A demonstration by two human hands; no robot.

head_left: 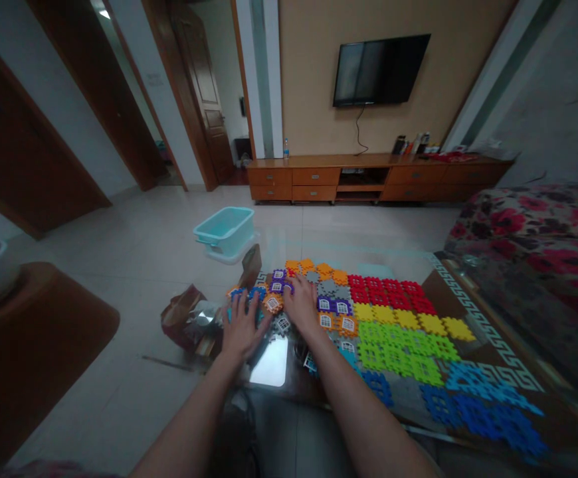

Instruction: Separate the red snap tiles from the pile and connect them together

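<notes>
My left hand (240, 323) lies flat with fingers spread on blue interlocking tiles (249, 293) at the left end of a glass table (473, 372). My right hand (299, 302) rests palm down, fingers stretched forward, over purple window tiles (333, 305) and an orange window tile (272, 303). Neither hand holds anything. To the right the tiles lie sorted by colour: red tiles (391, 292), yellow tiles (413, 320), green tiles (401, 348) and dark blue tiles (483, 411).
A teal plastic tub (225, 229) stands on the tiled floor beyond the table. A brown bag (187, 318) lies left of the table. A floral sofa (543, 232) is at right, a wooden TV cabinet (369, 176) and television (379, 70) at the far wall.
</notes>
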